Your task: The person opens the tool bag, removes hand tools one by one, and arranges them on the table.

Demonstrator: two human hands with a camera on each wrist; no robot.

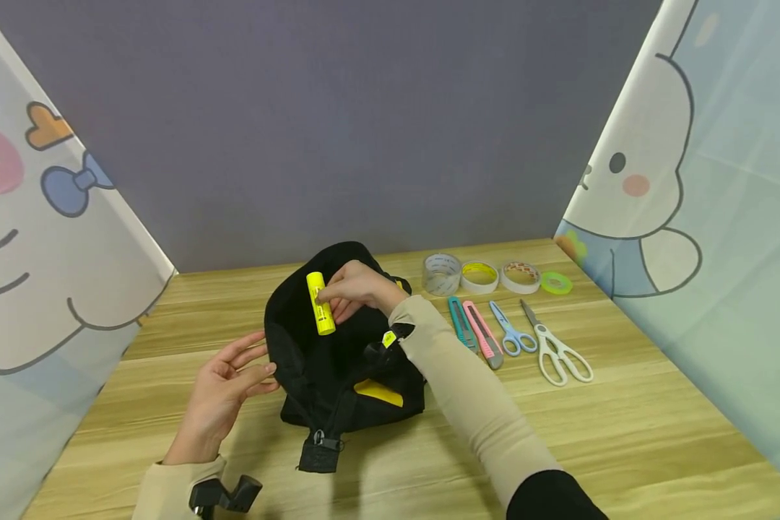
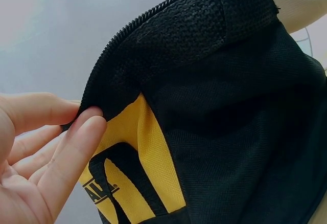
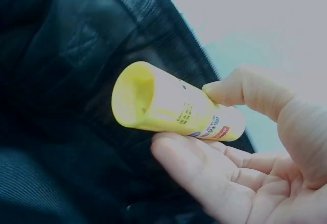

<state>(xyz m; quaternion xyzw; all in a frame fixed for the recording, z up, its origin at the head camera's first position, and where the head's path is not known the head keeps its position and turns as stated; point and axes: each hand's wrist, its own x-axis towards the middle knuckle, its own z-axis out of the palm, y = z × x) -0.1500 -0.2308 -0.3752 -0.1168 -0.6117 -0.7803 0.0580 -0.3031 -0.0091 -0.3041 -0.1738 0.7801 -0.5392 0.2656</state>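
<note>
A black zippered bag (image 1: 383, 375) with yellow patches stands on the table, its mouth spread wide. My left hand (image 1: 224, 386) pinches the zipper edge at the bag's left side; the left wrist view shows thumb and fingers on that rim, beside a yellow panel (image 2: 158, 168) with black straps. Over the bag's mouth, my right hand (image 1: 357, 289) holds a yellow glue stick (image 1: 321, 303) between thumb and fingers. In the right wrist view the glue stick (image 3: 173, 104) tilts in front of the dark lining, one round end facing the camera.
Right of the bag lie a teal box cutter (image 1: 461, 323), a pink box cutter (image 1: 483, 334), small blue scissors (image 1: 512, 332) and white-handled scissors (image 1: 555, 350). Behind them are several tape rolls, including a clear one (image 1: 441, 274) and a green one (image 1: 555, 282). A grey partition (image 1: 299, 130) rises at the back.
</note>
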